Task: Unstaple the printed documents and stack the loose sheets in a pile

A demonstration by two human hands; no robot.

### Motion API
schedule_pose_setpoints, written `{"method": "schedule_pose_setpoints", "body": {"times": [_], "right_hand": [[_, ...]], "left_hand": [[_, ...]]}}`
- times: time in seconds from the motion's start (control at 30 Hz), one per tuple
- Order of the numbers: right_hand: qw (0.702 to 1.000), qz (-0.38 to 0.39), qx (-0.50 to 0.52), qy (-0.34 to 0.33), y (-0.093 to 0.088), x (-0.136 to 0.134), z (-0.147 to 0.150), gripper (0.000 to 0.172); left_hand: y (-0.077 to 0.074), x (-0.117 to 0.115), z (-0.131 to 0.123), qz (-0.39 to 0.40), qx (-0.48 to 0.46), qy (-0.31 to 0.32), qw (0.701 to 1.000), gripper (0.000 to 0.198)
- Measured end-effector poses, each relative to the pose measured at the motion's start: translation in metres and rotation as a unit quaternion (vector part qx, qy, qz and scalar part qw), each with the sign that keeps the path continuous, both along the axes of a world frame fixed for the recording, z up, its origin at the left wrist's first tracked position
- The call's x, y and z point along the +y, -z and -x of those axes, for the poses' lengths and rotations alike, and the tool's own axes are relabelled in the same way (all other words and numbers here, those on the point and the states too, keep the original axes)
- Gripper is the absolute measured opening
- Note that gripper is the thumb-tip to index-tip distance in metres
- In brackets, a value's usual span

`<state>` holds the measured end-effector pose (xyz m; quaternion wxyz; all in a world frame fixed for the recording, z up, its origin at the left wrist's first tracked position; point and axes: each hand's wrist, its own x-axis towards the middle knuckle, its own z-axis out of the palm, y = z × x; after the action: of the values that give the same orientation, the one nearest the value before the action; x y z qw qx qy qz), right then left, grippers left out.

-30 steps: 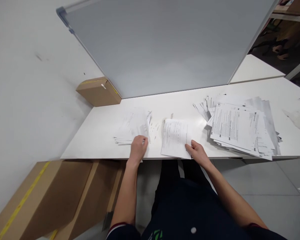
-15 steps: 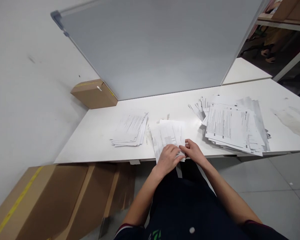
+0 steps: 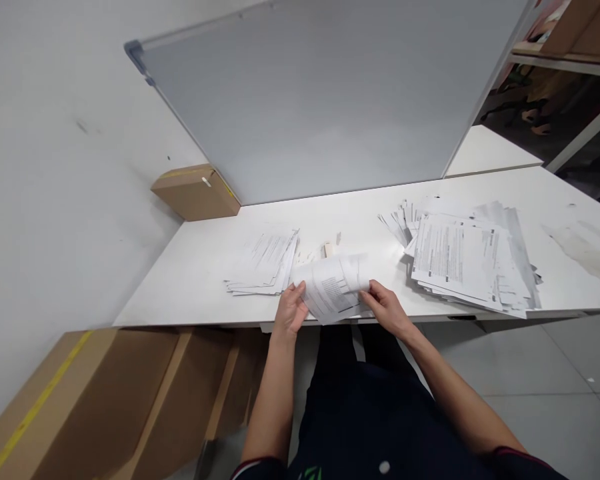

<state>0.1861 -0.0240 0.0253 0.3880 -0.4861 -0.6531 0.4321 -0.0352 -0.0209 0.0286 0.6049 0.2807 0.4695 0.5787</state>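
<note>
Printed sheets (image 3: 330,287) bowed over the near edge of the table (image 3: 180,280), between a left stack (image 3: 267,260) and a larger right pile (image 3: 460,257). The left hand (image 3: 291,310) had shifted from beside the right hand (image 3: 385,307) to their left edge; both pinched the paper, apparently controlling it from opposite sides.

The single view comes from a camera worn on the head, above the near edge of the worktop (image 3: 185,280), facing forward and steeply down. It sits close enough that the wearer's dark shirt (image 3: 355,427) fills the bottom middle, with the left hand (image 3: 290,311) and right hand (image 3: 387,309) a little below centre, at the near edge. The field is wide: the worktop's near left corner shows, its near right corner falls outside. Beyond the far edge stands a grey board (image 3: 320,100), cropped at the top.
</note>
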Motion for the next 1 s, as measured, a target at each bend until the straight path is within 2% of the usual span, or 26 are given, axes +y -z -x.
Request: {"method": "schedule_pose_setpoints", "body": {"times": [0.13, 0.2, 0.3, 0.43, 0.57, 0.8, 1.0], "right_hand": [[0.998, -0.049, -0.025, -0.03, -0.02, 0.005, -0.006, 0.018], [0.998, -0.056, -0.002, -0.032, -0.029, 0.009, -0.006, 0.015], [0.997, -0.055, 0.054, -0.022, -0.035, 0.013, -0.002, 0.021], [0.996, -0.057, 0.069, -0.017, -0.026, 0.015, 0.006, 0.024], [0.996, -0.056, 0.066, -0.021, -0.013, 0.015, 0.011, 0.022], [0.992, -0.08, 0.095, -0.017, -0.012, 0.016, 0.013, 0.028], [0.994, -0.029, 0.096, -0.035, 0.004, 0.017, 0.014, 0.032]], "left_hand": [[-0.024, 0.003, 0.0, -0.088, 0.041, -0.034, 0.995, 0.043], [-0.033, 0.003, -0.002, -0.131, 0.079, -0.058, 0.986, 0.042], [-0.039, 0.001, -0.006, -0.171, 0.14, -0.09, 0.971, 0.036], [-0.036, -0.003, -0.011, -0.177, 0.213, -0.08, 0.958, 0.036], [-0.031, -0.006, -0.016, -0.173, 0.22, -0.069, 0.957, 0.039], [-0.031, -0.007, -0.019, -0.221, 0.278, -0.098, 0.929, 0.028], [-0.022, -0.004, -0.019, -0.183, 0.258, -0.094, 0.944, 0.03]]}}
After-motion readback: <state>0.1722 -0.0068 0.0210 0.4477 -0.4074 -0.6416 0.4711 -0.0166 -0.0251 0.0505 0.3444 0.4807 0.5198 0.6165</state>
